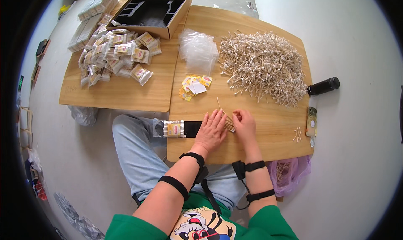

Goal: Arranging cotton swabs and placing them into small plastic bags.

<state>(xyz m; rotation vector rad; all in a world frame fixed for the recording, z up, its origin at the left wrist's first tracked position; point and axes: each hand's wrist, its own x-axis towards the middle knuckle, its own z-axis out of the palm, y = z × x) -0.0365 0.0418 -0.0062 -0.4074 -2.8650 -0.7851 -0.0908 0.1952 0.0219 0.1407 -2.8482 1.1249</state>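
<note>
A small row of cotton swabs [228, 123] lies on the table between my hands. My left hand [212, 130] rests flat with its fingers stretched out, touching the row's left side. Curled in from the right, my right hand [245, 126] pinches at the swabs' right side; its fingertips are partly hidden. One single swab [218, 102] sticks out beyond my left fingertips. Left of my left hand, a filled clear bag of swabs with a yellow-and-white card [174, 129] lies at the end of a black strip [192, 129].
Beyond my hands are a large heap of loose swabs [264, 63], clear empty bags [198, 51] and small cards [194, 86]. Packed swab bags [121, 51] and an open box [147, 13] occupy the left table. A black bottle [323, 86] and phone [311, 121] sit along the right edge.
</note>
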